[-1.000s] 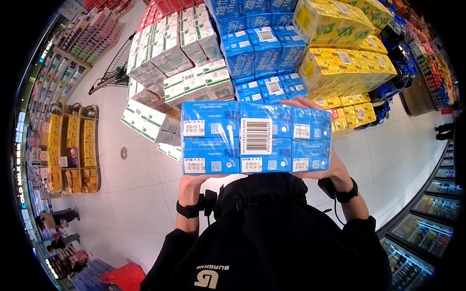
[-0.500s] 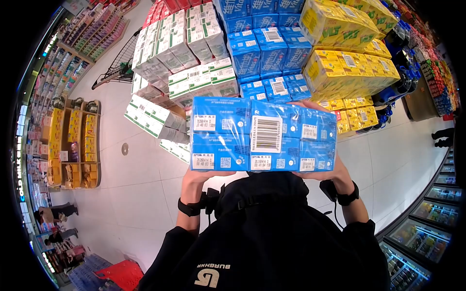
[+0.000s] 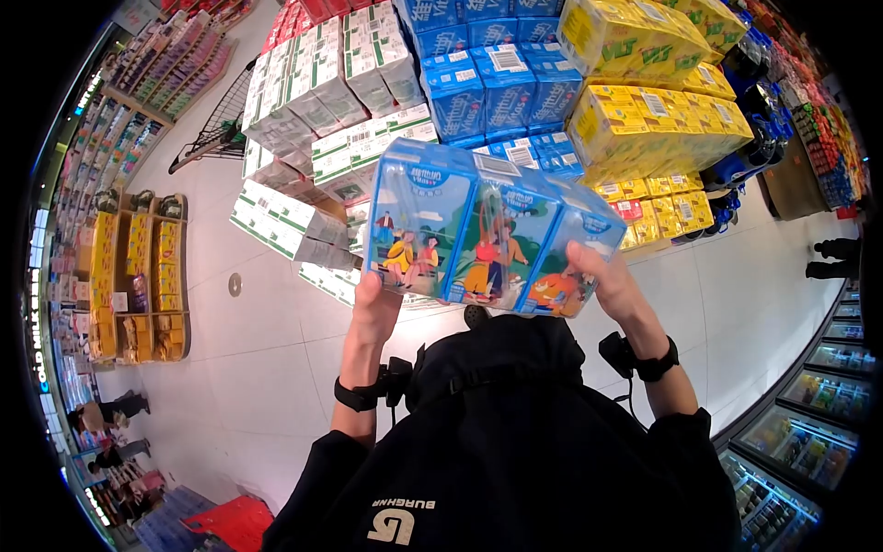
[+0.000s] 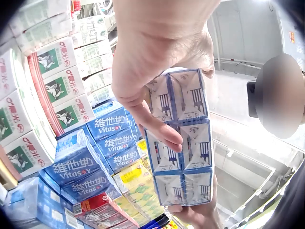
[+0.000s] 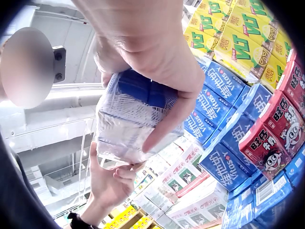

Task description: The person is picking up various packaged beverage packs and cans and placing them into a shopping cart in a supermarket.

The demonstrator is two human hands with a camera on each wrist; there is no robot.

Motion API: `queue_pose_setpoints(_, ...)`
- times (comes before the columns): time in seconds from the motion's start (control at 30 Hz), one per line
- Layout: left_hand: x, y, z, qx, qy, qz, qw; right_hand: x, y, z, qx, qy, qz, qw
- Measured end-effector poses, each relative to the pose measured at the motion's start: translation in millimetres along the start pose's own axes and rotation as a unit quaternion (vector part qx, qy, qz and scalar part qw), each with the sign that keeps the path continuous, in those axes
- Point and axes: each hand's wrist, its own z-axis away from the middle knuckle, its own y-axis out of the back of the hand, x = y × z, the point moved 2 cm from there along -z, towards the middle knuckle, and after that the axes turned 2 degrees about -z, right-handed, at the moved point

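Observation:
A shrink-wrapped multipack of blue Vitasoy drink cartons (image 3: pixel 501 235) is held up in front of the chest, its illustrated side facing the head camera. My left hand (image 3: pixel 375 311) grips its left end, thumb at the lower corner. On the other end my right hand (image 3: pixel 618 283) holds it, thumb pressed on the printed side. From the left wrist, the carton pack's underside (image 4: pixel 195 143) shows folded white ends, with a left finger lying across them. In the right wrist view, right-hand fingers wrap over the pack's wrapped end (image 5: pixel 126 129).
Stacked blue Vitasoy packs (image 3: pixel 506 87) stand ahead, between white-and-green carton packs (image 3: pixel 294 92) and yellow VLT tea packs (image 3: pixel 653 129). Red carton packs (image 5: pixel 271 136) sit near the blue ones. A wire cart (image 3: pixel 221 124) is at left, glass-fronted fridges (image 3: pixel 782 451) at lower right.
The carton pack has turned in both hands: its barcode side faced the head camera before, and now its illustrated side does. Both thumbs have come into view on it.

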Motion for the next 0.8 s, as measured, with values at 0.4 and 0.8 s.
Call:
queue_pose_setpoints(0.4, 11.2, 2.4, -12.8, 0.001, 0.055, -0.176, 0.983, 10.2, 24.0, -59.0, 0.015, -0.153, -0.141, 0.978)
queue_pose_setpoints(0.8, -1.4, 1.9, -10.4, 0.096, -0.046, -0.151, 0.983, 7.1, -4.3, -42.6, 0.017, -0.081, -0.213, 0.974)
